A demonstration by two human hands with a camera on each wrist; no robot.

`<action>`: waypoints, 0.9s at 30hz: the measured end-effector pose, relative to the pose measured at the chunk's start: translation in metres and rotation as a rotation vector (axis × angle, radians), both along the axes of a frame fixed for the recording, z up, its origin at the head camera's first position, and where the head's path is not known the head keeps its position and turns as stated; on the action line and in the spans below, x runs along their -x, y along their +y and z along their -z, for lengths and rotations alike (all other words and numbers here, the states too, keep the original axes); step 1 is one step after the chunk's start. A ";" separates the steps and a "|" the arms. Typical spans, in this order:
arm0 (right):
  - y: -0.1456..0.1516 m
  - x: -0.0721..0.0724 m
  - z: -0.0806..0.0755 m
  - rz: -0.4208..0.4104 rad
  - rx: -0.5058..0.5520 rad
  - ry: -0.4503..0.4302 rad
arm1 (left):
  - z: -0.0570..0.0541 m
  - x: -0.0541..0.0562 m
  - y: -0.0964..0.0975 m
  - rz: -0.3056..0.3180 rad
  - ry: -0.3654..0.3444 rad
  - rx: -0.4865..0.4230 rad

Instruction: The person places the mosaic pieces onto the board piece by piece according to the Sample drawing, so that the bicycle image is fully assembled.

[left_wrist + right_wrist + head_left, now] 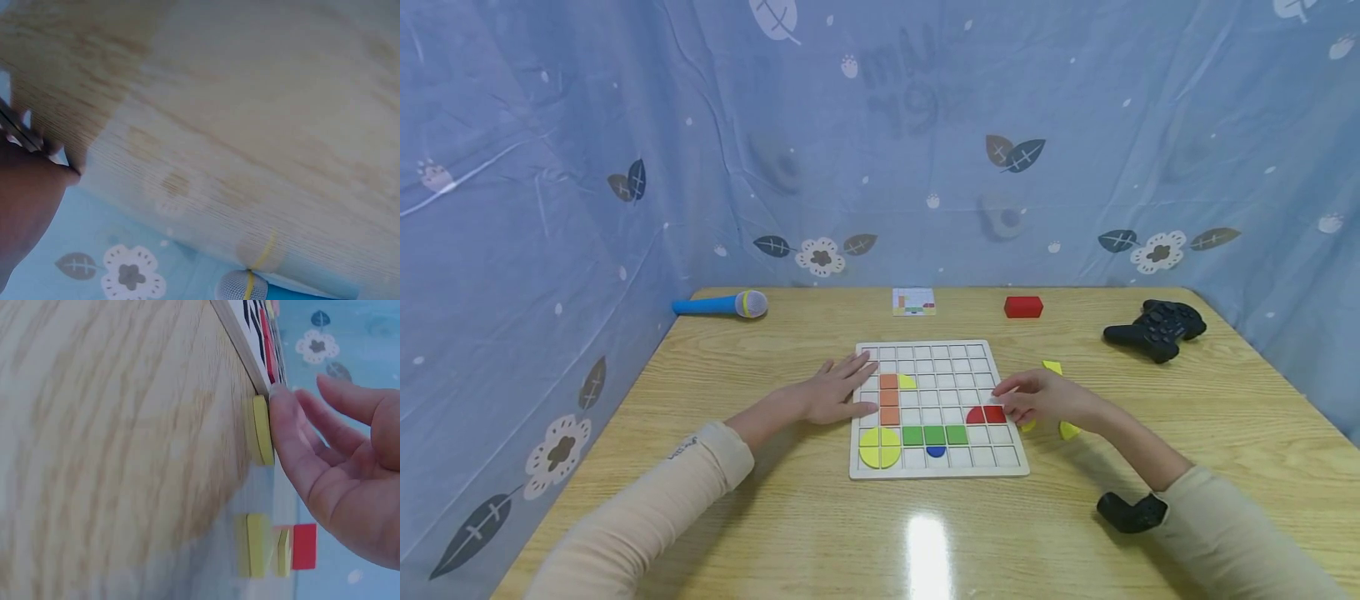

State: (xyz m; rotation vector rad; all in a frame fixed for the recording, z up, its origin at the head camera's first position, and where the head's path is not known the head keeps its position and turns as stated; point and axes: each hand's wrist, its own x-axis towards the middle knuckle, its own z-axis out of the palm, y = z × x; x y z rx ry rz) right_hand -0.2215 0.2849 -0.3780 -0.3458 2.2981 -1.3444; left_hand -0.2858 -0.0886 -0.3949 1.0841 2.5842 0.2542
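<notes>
A white gridded board [940,476] lies on the table with coloured flat pieces in its cells. My left hand [837,392] rests on its left edge, fingers straight and spread. At the right edge is my right hand [1037,396], with a fingertip by the red square [995,414] and nothing visibly pinched. Beside that square is a red quarter-round piece [975,416]. Orange squares [889,398], green squares [934,435], yellow quarter-rounds [880,447] and a blue half-round [936,452] also sit on the grid. Under the right hand lies a loose yellow piece [263,430].
More yellow pieces [1068,431] lie right of the board. Behind it stand a small pattern card [913,302] and a red block [1023,307]. A blue microphone [718,304] lies back left, a black game controller [1156,330] back right. A black object [1129,512] is by the right sleeve.
</notes>
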 end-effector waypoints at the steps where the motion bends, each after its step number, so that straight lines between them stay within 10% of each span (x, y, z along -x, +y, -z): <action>1: 0.003 0.000 0.001 0.000 0.015 -0.013 | 0.000 0.000 0.000 0.000 -0.001 0.000; 27: 0.056 -0.011 0.004 0.079 -0.022 0.113 | 0.005 0.004 0.001 -0.011 0.006 0.032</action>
